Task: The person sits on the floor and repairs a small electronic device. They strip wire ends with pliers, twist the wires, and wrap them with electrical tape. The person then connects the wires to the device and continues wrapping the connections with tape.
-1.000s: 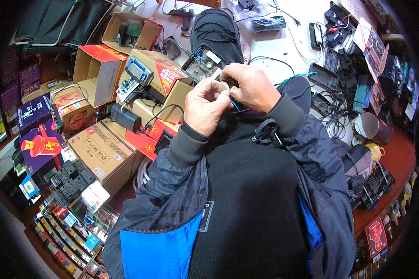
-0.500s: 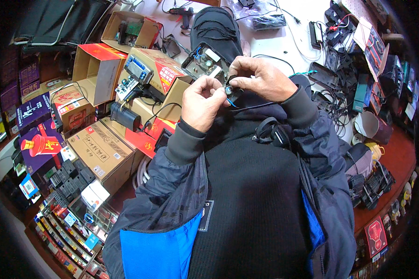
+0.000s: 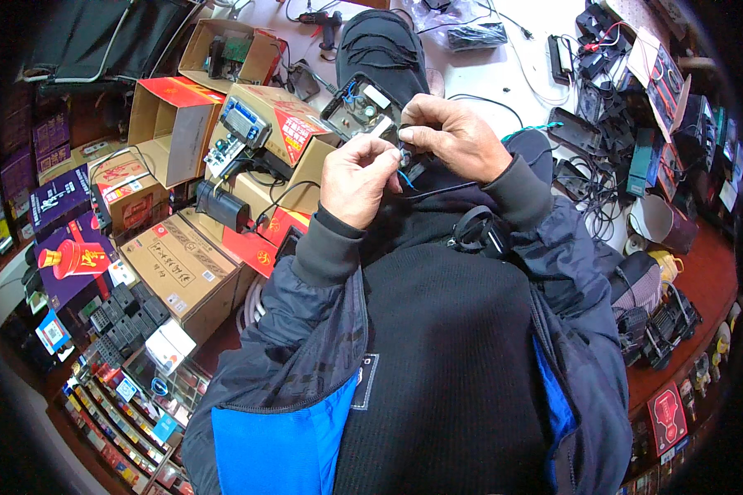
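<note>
Both hands meet in front of my chest over a small dark part with a short blue wire hanging below it. My left hand pinches the part between thumb and forefinger from the left. From the right, the thumb and forefinger of my right hand close on its upper end; the fingertips hide much of it. Just beyond the hands lies an opened black housing with blue wires and small electronic pieces inside, tilted against my leg.
Cardboard boxes crowd the left, one bearing a circuit board. A black cylinder lies beside them. A hot glue gun rests on the white surface ahead. Tangled black cables and adapters fill the right.
Both hands have shifted slightly left and my right hand has turned a little around the small part. The pinch holds, and the blue wire hangs lower and more upright.
</note>
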